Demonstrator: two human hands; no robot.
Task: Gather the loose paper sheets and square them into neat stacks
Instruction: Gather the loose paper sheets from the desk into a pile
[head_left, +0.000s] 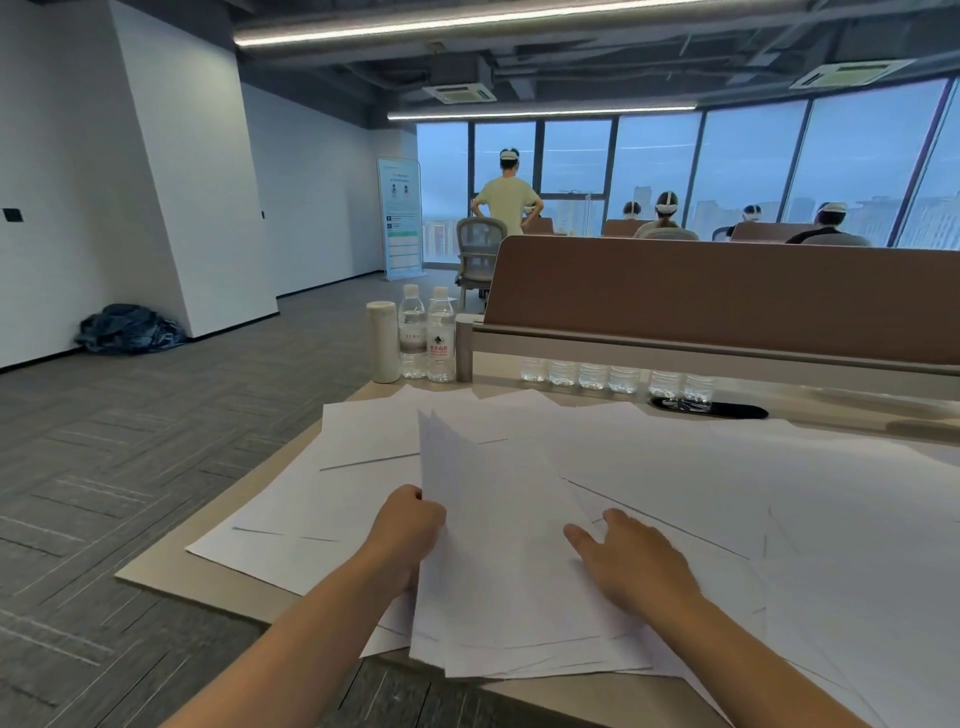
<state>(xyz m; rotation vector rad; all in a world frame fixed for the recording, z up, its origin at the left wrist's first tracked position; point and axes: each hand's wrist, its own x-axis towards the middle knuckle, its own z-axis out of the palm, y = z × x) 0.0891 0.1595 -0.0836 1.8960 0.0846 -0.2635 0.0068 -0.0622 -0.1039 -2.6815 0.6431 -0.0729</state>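
Note:
Many loose white paper sheets (727, 483) lie spread and overlapping across the beige desk (171, 582). A rough bundle of several sheets (498, 561) is tilted up at its left side in front of me, its near edges fanned unevenly over the desk's front edge. My left hand (410, 525) grips the bundle's left edge, fingers curled round it. My right hand (628, 561) lies flat with fingers spread on the bundle's right side, pressing the paper down.
A white flask (383, 342) and two water bottles (427, 332) stand at the desk's far left corner. Several more bottles (613, 375) line the brown partition (727, 291). A black cable slot (711, 409) sits behind the sheets. People sit and stand beyond.

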